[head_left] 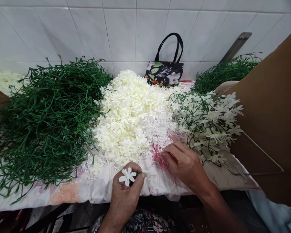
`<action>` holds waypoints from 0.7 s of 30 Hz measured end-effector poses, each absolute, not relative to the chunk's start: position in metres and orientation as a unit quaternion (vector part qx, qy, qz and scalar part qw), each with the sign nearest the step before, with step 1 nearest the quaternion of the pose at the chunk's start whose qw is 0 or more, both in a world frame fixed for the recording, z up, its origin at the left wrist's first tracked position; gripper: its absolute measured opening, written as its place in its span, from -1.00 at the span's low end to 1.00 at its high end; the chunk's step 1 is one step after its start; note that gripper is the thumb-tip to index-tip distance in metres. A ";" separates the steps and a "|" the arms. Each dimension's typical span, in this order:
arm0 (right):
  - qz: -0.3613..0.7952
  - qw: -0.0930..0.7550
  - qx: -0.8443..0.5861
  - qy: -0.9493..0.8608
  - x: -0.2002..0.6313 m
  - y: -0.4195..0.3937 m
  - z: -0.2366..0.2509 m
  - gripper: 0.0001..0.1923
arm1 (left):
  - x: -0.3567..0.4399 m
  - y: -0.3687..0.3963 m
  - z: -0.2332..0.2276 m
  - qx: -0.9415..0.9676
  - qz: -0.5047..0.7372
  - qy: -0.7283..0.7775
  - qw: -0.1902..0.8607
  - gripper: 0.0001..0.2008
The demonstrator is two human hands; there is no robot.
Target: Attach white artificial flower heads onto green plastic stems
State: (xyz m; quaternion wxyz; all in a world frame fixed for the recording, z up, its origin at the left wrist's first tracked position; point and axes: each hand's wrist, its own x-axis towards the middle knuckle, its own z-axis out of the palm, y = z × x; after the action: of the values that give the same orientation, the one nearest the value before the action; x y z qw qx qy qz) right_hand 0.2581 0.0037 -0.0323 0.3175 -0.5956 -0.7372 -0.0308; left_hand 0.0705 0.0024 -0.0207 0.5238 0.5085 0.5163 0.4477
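My left hand (127,191) is closed around a green plastic stem, mostly hidden in the fist, with one white artificial flower (127,176) showing above the fingers. My right hand (181,160) reaches to the near edge of a heap of thin white stamen-like pieces (157,127). Its thumb and forefinger are pinched together there; what lies between them is too small to make out. Behind both hands rises a large pile of cream-white artificial blossoms (128,113). To the right lies a bunch of green stems fitted with white flowers (208,119).
A big tangle of bare green plastic stems (48,119) covers the left side. Against the tiled wall (121,35) stands a black floral handbag (165,73). More green stems (223,72) lie at the back right, beside a large brown cardboard panel (271,129). A patterned cloth (65,192) covers the table.
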 end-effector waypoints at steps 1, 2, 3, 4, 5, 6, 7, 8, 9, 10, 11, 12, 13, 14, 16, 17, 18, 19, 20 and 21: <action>-0.003 0.328 -0.590 -0.738 0.257 0.000 -0.030 -0.79 | 0.071 0.002 -0.021 0.499 0.454 0.519 0.525 -0.87; 0.029 0.340 -0.583 -0.737 0.256 -0.004 -0.027 -0.81 | 0.072 0.002 -0.022 0.488 0.460 0.520 0.529 -0.87; 0.063 0.352 -0.576 -0.735 0.253 -0.008 -0.024 -0.83 | 0.072 0.002 -0.024 0.477 0.465 0.519 0.535 -0.87; 0.099 0.364 -0.568 -0.732 0.249 -0.013 -0.020 -0.86 | 0.072 0.002 -0.027 0.469 0.469 0.516 0.542 -0.88; 0.136 0.376 -0.558 -0.727 0.245 -0.017 -0.017 -0.88 | 0.072 0.002 -0.030 0.463 0.474 0.512 0.547 -0.89; 0.173 0.383 -0.552 -0.720 0.239 -0.021 -0.013 -0.90 | 0.071 0.002 -0.032 0.462 0.477 0.507 0.549 -0.90; 0.206 0.389 -0.543 -0.715 0.234 -0.024 -0.011 -0.90 | 0.071 0.002 -0.034 0.465 0.480 0.505 0.547 -0.91; 0.233 0.390 -0.538 -0.710 0.228 -0.027 -0.009 -0.89 | 0.071 0.001 -0.035 0.472 0.479 0.504 0.541 -0.92; 0.250 0.391 -0.538 -0.704 0.223 -0.029 -0.008 -0.88 | 0.070 0.001 -0.036 0.482 0.478 0.507 0.532 -0.92; 0.259 0.394 -0.540 -0.697 0.218 -0.030 -0.008 -0.87 | 0.070 0.000 -0.036 0.493 0.477 0.511 0.517 -0.92; 0.261 0.398 -0.545 -0.690 0.214 -0.030 -0.009 -0.87 | 0.070 -0.001 -0.035 0.509 0.479 0.512 0.499 -0.93; 0.258 0.404 -0.551 -0.683 0.211 -0.029 -0.011 -0.87 | 0.070 -0.002 -0.034 0.526 0.482 0.511 0.479 -0.93; 0.251 0.411 -0.555 -0.678 0.209 -0.029 -0.012 -0.87 | 0.069 -0.003 -0.034 0.544 0.489 0.506 0.457 -0.92; 0.243 0.417 -0.558 -0.675 0.208 -0.028 -0.014 -0.87 | 0.069 -0.004 -0.033 0.563 0.498 0.497 0.434 -0.91; 0.225 0.425 -0.560 -0.674 0.206 -0.026 -0.017 -0.87 | 0.067 -0.006 -0.032 0.608 0.510 0.467 0.389 -0.91; 0.216 0.428 -0.562 -0.674 0.206 -0.026 -0.019 -0.87 | 0.066 -0.006 -0.032 0.634 0.508 0.452 0.369 -0.91; 0.207 0.431 -0.564 -0.673 0.205 -0.025 -0.019 -0.87 | 0.064 -0.007 -0.032 0.660 0.502 0.437 0.350 -0.90; 0.199 0.432 -0.566 -0.673 0.205 -0.025 -0.020 -0.88 | 0.063 -0.007 -0.032 0.684 0.490 0.424 0.334 -0.89; 0.192 0.432 -0.567 -0.674 0.204 -0.026 -0.020 -0.88 | 0.062 -0.008 -0.031 0.706 0.478 0.413 0.319 -0.88; 0.187 0.432 -0.567 -0.676 0.204 -0.026 -0.021 -0.88 | 0.061 -0.008 -0.031 0.726 0.466 0.403 0.306 -0.87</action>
State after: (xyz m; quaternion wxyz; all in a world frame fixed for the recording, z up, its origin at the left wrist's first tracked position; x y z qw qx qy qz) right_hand 0.2037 -0.0261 -0.0205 0.4324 -0.5671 -0.6756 0.1872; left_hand 0.0607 -0.0081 -0.0305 0.3056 0.7262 0.4025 0.4661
